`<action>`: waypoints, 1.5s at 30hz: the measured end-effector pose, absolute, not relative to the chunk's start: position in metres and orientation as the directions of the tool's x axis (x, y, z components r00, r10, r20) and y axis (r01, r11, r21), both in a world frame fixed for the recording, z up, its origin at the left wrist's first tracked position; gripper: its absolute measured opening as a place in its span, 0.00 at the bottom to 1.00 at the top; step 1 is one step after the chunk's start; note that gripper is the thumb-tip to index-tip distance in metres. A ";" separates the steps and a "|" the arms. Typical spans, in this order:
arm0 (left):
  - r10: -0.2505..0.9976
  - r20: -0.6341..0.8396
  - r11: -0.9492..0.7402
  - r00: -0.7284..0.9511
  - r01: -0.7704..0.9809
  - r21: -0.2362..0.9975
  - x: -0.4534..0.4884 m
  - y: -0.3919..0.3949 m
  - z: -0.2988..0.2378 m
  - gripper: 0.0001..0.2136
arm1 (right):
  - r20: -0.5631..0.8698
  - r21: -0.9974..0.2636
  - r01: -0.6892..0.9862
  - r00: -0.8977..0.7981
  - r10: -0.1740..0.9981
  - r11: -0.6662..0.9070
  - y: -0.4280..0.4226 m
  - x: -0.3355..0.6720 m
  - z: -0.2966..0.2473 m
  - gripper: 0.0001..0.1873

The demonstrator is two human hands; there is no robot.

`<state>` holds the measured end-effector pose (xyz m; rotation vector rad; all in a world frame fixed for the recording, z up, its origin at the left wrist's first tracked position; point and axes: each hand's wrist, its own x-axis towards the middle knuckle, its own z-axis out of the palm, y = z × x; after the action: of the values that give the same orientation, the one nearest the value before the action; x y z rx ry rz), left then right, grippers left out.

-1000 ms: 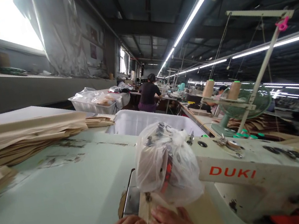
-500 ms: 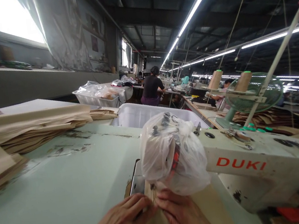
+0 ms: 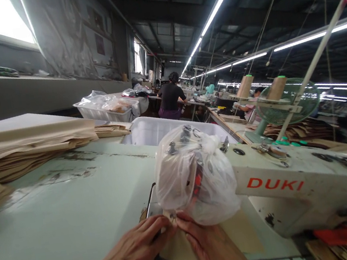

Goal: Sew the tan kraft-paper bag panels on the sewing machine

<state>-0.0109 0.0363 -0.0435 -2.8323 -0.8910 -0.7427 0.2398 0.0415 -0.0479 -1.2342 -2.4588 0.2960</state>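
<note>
A tan fabric piece (image 3: pixel 184 253) lies under the head of a white sewing machine (image 3: pixel 274 184) marked DUKI. My left hand (image 3: pixel 136 250) is closed at the fabric's left edge, its fingertips beside the needle area. On the other side my right hand (image 3: pixel 207 243) bends over the same cloth, fingers pinched together near the left fingertips. A clear plastic bag (image 3: pixel 194 179) wraps the machine head and partly hides the needle and presser foot. More of the tan cloth shows to the right of my right hand.
Stacked tan fabric panels (image 3: pixel 31 146) lie on the left of the pale green table (image 3: pixel 76 224). Behind the machine stands a white plastic bin (image 3: pixel 173 128). Thread cones (image 3: pixel 277 88) and a green fan (image 3: pixel 302 98) are at right. A person (image 3: pixel 171 97) sits farther ahead.
Both hands have moved forward with the fabric, so the fingertips are now closer to the needle area. The whole view has shifted slightly.
</note>
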 end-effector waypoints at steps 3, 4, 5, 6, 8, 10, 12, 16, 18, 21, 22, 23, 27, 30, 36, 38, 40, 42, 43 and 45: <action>0.533 0.469 -0.810 0.704 0.585 0.043 -0.011 0.039 -0.050 0.49 | 0.224 -0.332 0.746 -0.532 0.817 0.577 0.041 0.241 -0.047 0.27; 0.540 0.463 -0.806 0.703 0.590 0.043 -0.011 0.040 -0.053 0.48 | 0.226 -0.327 0.752 -0.526 0.820 0.572 0.041 0.241 -0.047 0.27; 0.545 0.458 -0.803 0.702 0.594 0.046 -0.011 0.041 -0.055 0.47 | 0.230 -0.324 0.757 -0.518 0.824 0.567 0.041 0.241 -0.048 0.27; 0.550 0.453 -0.801 0.701 0.596 0.049 -0.011 0.042 -0.058 0.46 | 0.237 -0.323 0.760 -0.513 0.825 0.564 0.041 0.241 -0.049 0.27; 0.558 0.450 -0.797 0.697 0.601 0.058 -0.011 0.043 -0.062 0.44 | 0.248 -0.332 0.758 -0.504 0.827 0.562 0.041 0.241 -0.052 0.27; 0.560 0.454 -0.800 0.693 0.595 0.079 -0.011 0.044 -0.064 0.41 | 0.258 -0.350 0.751 -0.497 0.829 0.559 0.041 0.241 -0.053 0.27; 0.568 0.451 -0.802 0.688 0.586 0.116 -0.011 0.044 -0.063 0.39 | 0.269 -0.366 0.745 -0.489 0.830 0.558 0.040 0.241 -0.053 0.27; 0.608 0.376 -0.791 0.700 0.579 0.201 -0.008 0.043 -0.056 0.34 | 0.287 -0.373 0.744 -0.476 0.831 0.555 0.038 0.241 -0.054 0.27; 0.633 0.329 -0.774 0.700 0.587 0.240 -0.005 0.044 -0.053 0.33 | 0.287 -0.369 0.763 -0.450 0.846 0.531 0.037 0.241 -0.056 0.26; 0.665 0.280 -0.747 0.693 0.600 0.288 -0.002 0.044 -0.050 0.32 | 0.286 -0.344 0.795 -0.418 0.862 0.500 0.036 0.241 -0.057 0.25; 0.670 0.265 -0.741 0.693 0.602 0.298 -0.001 0.044 -0.049 0.32 | 0.289 -0.333 0.797 -0.423 0.859 0.504 0.037 0.241 -0.057 0.25; 0.673 0.252 -0.737 0.695 0.603 0.307 0.000 0.044 -0.048 0.32 | 0.295 -0.324 0.795 -0.430 0.854 0.512 0.037 0.241 -0.057 0.25; 0.673 0.219 -0.734 0.707 0.600 0.318 0.001 0.044 -0.045 0.32 | 0.308 -0.325 0.782 -0.444 0.842 0.531 0.038 0.241 -0.054 0.25; 0.670 0.212 -0.735 0.712 0.597 0.321 0.002 0.045 -0.043 0.30 | 0.318 -0.335 0.770 -0.450 0.834 0.543 0.039 0.241 -0.054 0.25; 0.647 0.203 -0.756 0.735 0.583 0.299 0.003 0.046 -0.041 0.29 | 0.299 -0.337 0.764 -0.467 0.832 0.550 0.042 0.242 -0.059 0.24; 0.645 0.196 -0.759 0.739 0.588 0.281 0.003 0.047 -0.040 0.29 | 0.295 -0.324 0.772 -0.468 0.833 0.548 0.041 0.240 -0.060 0.23; 0.644 0.195 -0.760 0.740 0.590 0.273 0.003 0.047 -0.039 0.29 | 0.295 -0.292 0.787 -0.467 0.834 0.544 0.038 0.239 -0.061 0.23; 0.644 0.196 -0.760 0.739 0.590 0.272 0.003 0.047 -0.038 0.29 | 0.283 -0.256 0.802 -0.472 0.835 0.540 0.037 0.240 -0.059 0.23; 0.644 0.196 -0.761 0.740 0.590 0.272 0.003 0.047 -0.037 0.29 | 0.278 -0.244 0.800 -0.483 0.830 0.548 0.037 0.242 -0.057 0.23; 0.637 0.202 -0.766 0.744 0.584 0.268 0.003 0.047 -0.036 0.29 | 0.265 -0.244 0.773 -0.527 0.807 0.585 0.045 0.245 -0.049 0.22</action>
<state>0.0034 0.0473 -0.0356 -3.1068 -1.0992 -0.4751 0.2449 0.0449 -0.0488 -1.2820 -2.4703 0.1359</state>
